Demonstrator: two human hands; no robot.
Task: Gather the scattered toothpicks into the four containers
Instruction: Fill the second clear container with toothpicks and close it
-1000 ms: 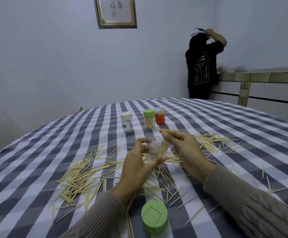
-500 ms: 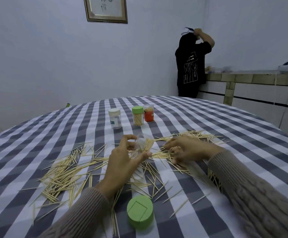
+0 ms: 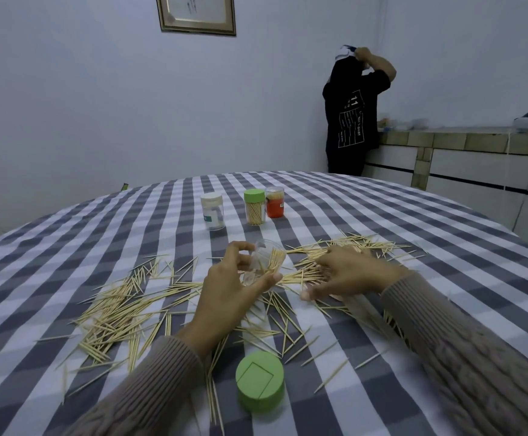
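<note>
My left hand [image 3: 228, 289] grips a clear plastic container [image 3: 267, 261], tilted and partly filled with toothpicks, just above the checked tablecloth. My right hand [image 3: 349, 272] lies palm down on the pile of toothpicks [image 3: 347, 247] to the right of it, fingers curled over some. A larger scatter of toothpicks [image 3: 121, 306] covers the cloth to the left. A loose green lid [image 3: 260, 384] lies near the front edge. At the back stand a white-lidded container [image 3: 213, 211], a green-lidded container [image 3: 254, 207] full of toothpicks and an orange container [image 3: 275, 202].
The round table [image 3: 413, 215] carries a grey-and-white checked cloth. A person in a black shirt [image 3: 352, 118] stands at the far right corner beside a tiled counter [image 3: 463, 146]. A framed picture [image 3: 196, 14] hangs on the back wall.
My right hand left the container's mouth and dropped to the right onto the toothpick pile. My left hand kept hold of the clear container. The view shifted slightly.
</note>
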